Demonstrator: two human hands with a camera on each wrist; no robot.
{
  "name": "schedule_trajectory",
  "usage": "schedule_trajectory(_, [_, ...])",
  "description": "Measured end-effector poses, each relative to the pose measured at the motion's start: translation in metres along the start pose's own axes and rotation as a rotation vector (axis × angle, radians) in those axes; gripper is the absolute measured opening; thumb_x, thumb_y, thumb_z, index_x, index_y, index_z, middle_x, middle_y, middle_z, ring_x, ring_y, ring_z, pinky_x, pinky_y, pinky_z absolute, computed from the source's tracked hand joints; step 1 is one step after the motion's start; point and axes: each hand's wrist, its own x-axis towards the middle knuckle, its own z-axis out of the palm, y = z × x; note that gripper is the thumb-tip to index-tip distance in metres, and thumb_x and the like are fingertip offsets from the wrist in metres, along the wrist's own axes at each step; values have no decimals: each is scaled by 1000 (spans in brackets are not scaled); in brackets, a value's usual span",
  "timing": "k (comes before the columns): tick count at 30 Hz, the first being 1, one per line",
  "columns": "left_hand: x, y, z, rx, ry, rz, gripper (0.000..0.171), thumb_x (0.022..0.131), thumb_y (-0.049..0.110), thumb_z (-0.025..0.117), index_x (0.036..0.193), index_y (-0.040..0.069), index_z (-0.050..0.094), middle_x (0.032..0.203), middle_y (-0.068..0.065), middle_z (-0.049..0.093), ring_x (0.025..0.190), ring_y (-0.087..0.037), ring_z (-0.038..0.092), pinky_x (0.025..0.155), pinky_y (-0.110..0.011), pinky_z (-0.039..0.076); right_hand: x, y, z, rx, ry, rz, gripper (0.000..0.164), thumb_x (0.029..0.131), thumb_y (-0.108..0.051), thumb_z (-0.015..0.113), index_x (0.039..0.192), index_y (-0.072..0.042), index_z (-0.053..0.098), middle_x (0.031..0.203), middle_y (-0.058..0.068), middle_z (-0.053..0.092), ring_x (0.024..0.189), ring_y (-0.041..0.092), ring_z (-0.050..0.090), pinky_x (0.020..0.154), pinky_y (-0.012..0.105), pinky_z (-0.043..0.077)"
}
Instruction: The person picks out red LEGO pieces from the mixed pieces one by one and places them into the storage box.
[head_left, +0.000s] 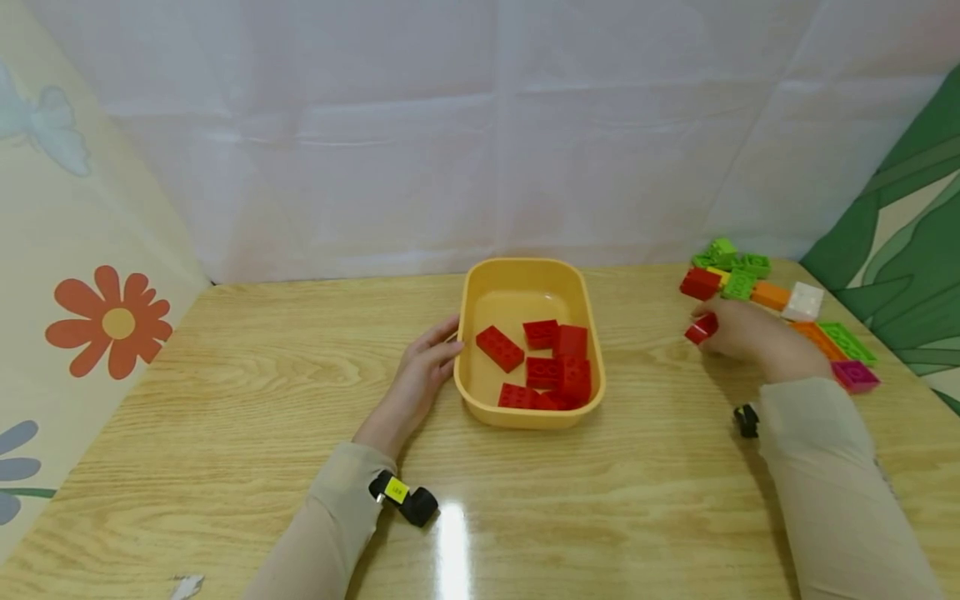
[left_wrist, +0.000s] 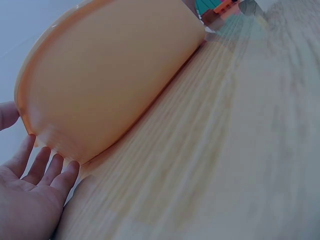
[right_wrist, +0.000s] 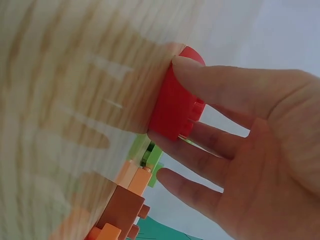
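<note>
My left hand (head_left: 423,367) rests against the left side of a yellow plastic bin (head_left: 532,418), thumb at the rim. In the left wrist view, its fairly straight fingers (left_wrist: 42,165) touch the bin's outer wall. Several red building bricks (head_left: 501,348) lie inside the bin, mostly toward its near right part. Off to the right, my right hand (head_left: 742,337) pinches another red brick (right_wrist: 172,107) between thumb and fingers. That brick has a rounded end and studs, and its lower edge is close to the tabletop.
Around the right hand lie other bricks: a red one (head_left: 701,283), green ones (head_left: 722,250), an orange one (head_left: 771,295), a white one (head_left: 802,302) and a magenta one (head_left: 855,377). A white sheet (head_left: 360,167) hangs behind the wooden table (head_left: 300,333). A scrap (head_left: 187,587) lies near the front left.
</note>
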Motion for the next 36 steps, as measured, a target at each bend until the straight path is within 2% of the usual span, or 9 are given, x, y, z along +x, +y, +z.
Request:
schedule_trajectory(10, [0, 1, 0, 1, -5, 2, 54, 90, 3, 48, 143, 1, 37, 152, -14, 37, 131, -24, 41, 87, -14, 48, -2, -3, -3, -10, 2, 8, 38, 84, -13, 59, 115, 10, 56, 109, 30, 61, 85, 33, 51, 75, 50, 46])
schedule_trajectory(19, [0, 1, 0, -21, 2, -4, 54, 90, 3, 48, 142, 1, 38, 152, -14, 37, 131, -24, 40, 85, -12, 49, -2, -6, -3, 3, 23, 20, 43, 86, -21, 58, 115, 11, 54, 111, 34, 60, 89, 37, 53, 79, 58, 47])
schedule_trajectory(26, [-1, 1, 1, -27, 13, -7, 54, 89, 3, 49, 142, 1, 38, 151, -14, 38, 130, -24, 41, 84, -12, 49, -2, -16, -7, -11, 56, 31, 50, 87, -26, 57, 118, 12, 49, 100, 28, 60, 82, 35, 50, 75, 54, 47])
schedule_trajectory(36, [0, -1, 2, -12, 8, -8, 54, 89, 4, 49, 142, 1, 38, 151, -13, 38, 130, -22, 41, 88, -15, 48, 0, -33, -9, -28, 80, 17, 63, 86, -35, 58, 126, 13, 45, 115, 37, 57, 94, 41, 53, 84, 60, 46])
